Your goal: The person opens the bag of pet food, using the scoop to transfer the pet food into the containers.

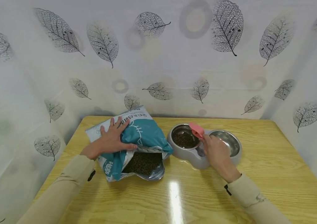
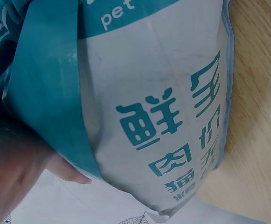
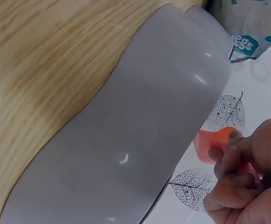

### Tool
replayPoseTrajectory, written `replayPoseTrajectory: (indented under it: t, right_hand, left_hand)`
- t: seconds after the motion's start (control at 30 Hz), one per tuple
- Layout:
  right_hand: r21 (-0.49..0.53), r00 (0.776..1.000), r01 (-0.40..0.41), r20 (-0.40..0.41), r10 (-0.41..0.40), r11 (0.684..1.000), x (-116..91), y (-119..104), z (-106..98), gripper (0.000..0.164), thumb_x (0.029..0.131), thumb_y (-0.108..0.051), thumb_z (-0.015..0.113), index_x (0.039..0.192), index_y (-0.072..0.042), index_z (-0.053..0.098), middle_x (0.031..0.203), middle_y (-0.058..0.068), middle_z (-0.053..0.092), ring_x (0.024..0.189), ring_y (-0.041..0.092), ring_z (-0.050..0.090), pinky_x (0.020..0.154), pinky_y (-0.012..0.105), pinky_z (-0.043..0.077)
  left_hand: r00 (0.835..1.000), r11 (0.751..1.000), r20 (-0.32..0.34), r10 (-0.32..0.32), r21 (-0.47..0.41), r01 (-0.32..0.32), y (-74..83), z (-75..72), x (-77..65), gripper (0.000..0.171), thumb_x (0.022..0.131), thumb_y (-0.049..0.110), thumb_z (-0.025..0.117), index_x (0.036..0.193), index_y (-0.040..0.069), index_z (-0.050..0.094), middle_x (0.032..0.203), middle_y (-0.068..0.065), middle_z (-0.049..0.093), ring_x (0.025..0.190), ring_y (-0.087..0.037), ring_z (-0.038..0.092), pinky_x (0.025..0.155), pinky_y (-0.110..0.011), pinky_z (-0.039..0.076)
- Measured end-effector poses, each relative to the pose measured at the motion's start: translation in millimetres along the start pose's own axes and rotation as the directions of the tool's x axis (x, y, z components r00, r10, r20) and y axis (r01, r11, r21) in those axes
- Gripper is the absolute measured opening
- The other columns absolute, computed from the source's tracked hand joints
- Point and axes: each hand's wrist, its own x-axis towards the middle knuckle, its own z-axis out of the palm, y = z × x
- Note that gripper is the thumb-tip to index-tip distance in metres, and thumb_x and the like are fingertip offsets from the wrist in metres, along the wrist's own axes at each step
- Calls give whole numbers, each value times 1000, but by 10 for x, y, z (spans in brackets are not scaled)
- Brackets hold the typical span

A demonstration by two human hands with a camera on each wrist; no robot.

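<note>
My left hand (image 1: pixel 111 140) rests with spread fingers on a teal and white pet food bag (image 1: pixel 147 130), which lies on its side. Brown kibble (image 1: pixel 144 163) shows in the bag's mouth, facing me. With my right hand (image 1: pixel 216 152) I grip a pink scoop (image 1: pixel 196 129), its head tilted over the left steel bowl (image 1: pixel 172 132) of a grey double feeder (image 1: pixel 187 155). Kibble (image 1: pixel 185 140) covers that bowl's bottom. The right steel bowl (image 1: pixel 229 141) is partly hidden behind my hand. Curled fingers hold the scoop (image 3: pixel 210 145) in the right wrist view.
Everything stands on a wood-grain table (image 1: pixel 214 199). A white leaf-patterned sheet (image 1: pixel 164 68) hangs behind it and along both sides. The bag's front corner sits close to the feeder's left side.
</note>
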Motion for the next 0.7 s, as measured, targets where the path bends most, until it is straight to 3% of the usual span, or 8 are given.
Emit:
replayPoseTrajectory:
  t: [0.23,0.4,0.6,0.7]
  right_hand:
    - [-79,998,43,-38,-46,996,-20,0,12,16,97,-14,71,92,1,65,62,12,51,52,32,55,43,45,46]
    - [100,999,-28,-12,29,995,-16,3,-15,17,97,-12,69,84,-2,64,61,9,56,53,26,54,47,42,44]
    - [332,984,-175,95,152,927,-36,-3,-90,19,100,-11,64,83,-3,68,64,4,58,59,16,45,56,32,37]
    - [417,953,-282,228,201,864,-53,0,-148,22,104,-14,59,94,-1,74,76,7,67,68,15,50,61,29,41]
  left_hand:
    - [1000,1000,0,-3,-5,3,8,-7,-9,119,82,74,68,167,15,9,172,-24,-3,155,-55,-11,110,-87,-2]
    - [1000,1000,0,-4,0,4,-3,4,-7,120,82,75,67,167,15,9,172,-24,-3,155,-55,-11,110,-87,-2]
    - [1000,1000,2,-6,0,6,-1,9,-1,120,81,75,67,167,15,9,172,-24,-2,155,-55,-10,110,-87,-2]
    - [1000,1000,3,-9,-4,9,2,3,-1,120,81,75,68,167,15,9,172,-24,-3,155,-55,-11,110,-87,-2]
